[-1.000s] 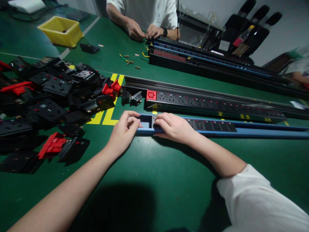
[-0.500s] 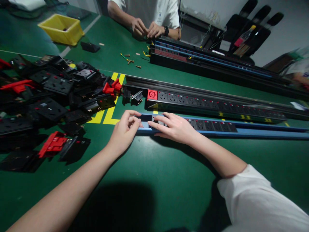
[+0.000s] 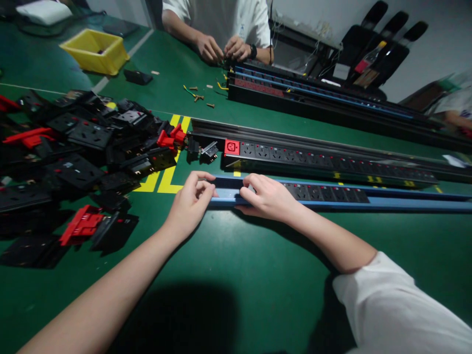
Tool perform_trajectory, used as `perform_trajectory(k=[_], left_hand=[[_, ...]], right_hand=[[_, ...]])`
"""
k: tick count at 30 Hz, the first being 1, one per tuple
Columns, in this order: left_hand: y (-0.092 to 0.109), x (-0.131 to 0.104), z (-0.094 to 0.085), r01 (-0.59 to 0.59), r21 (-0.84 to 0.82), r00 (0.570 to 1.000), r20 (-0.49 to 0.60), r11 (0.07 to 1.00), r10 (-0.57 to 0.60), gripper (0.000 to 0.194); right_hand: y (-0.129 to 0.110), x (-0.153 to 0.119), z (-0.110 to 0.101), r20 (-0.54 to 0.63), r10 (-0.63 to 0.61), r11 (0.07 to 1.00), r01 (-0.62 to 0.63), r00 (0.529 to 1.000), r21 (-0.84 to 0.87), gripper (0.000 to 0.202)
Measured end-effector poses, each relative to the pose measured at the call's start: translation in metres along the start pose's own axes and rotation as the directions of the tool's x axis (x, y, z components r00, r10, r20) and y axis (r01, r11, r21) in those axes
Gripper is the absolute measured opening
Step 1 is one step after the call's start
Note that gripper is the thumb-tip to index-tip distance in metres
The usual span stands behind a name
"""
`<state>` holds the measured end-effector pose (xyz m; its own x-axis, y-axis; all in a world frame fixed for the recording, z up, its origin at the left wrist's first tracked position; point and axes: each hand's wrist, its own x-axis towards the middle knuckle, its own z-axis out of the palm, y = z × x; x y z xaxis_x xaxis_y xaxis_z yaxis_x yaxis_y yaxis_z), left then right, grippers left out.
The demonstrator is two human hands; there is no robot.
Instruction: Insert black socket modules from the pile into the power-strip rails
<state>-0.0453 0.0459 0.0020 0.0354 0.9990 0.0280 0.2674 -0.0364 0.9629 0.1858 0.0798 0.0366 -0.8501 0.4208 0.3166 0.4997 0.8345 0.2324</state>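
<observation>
A long blue channel [image 3: 416, 203] lies across the table in front of me, with a row of black socket modules [image 3: 326, 193] set in it. My left hand [image 3: 190, 199] grips the channel's left end, thumb and fingers closed on its edges. Curled over the left end of the socket row is my right hand [image 3: 269, 197], fingers bent against the modules and partly hiding them. Between my hands the channel's inside shows bare. Just behind lies a black power strip [image 3: 295, 155] with a red socket [image 3: 232, 147] at its left end.
Loose black and red socket modules [image 3: 79, 169] are heaped on the left. A yellow bin [image 3: 94, 51] stands behind them, and several screws [image 3: 199, 97] lie near the far side. Across the table, a co-worker's hands [image 3: 221, 48] work beside more strips [image 3: 313, 105].
The socket row has slid a little to the right in the blue channel, and more bare channel shows. My right hand has moved right and its fingers have curled. My left hand stays put.
</observation>
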Motion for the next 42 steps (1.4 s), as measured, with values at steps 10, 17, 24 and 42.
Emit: perform_trajectory(k=[10,17,24,42], left_hand=[[0.01,0.007,-0.004,-0.112,0.171,0.951,-0.266,0.979,0.155,0.019],[0.025,0.046,-0.042,-0.345,0.751,0.909,0.117,0.563,0.4,0.035],[-0.003,0.071,-0.031,-0.356,0.828,0.909,0.199,0.433,0.367,0.055],[-0.003,0.01,-0.025,-0.257,0.867,0.941,0.125,0.427,0.314,0.062]], right_hand=[[-0.001,-0.002,0.003,0.033,-0.026,0.999,0.027,0.999,-0.023,0.032],[-0.001,0.0,0.002,0.049,-0.013,1.0,0.013,0.999,0.007,0.03],[-0.001,0.0,0.003,0.058,-0.01,1.0,0.01,0.998,0.001,0.033],[-0.001,-0.001,0.002,0.071,-0.021,0.999,0.023,0.997,-0.028,0.033]])
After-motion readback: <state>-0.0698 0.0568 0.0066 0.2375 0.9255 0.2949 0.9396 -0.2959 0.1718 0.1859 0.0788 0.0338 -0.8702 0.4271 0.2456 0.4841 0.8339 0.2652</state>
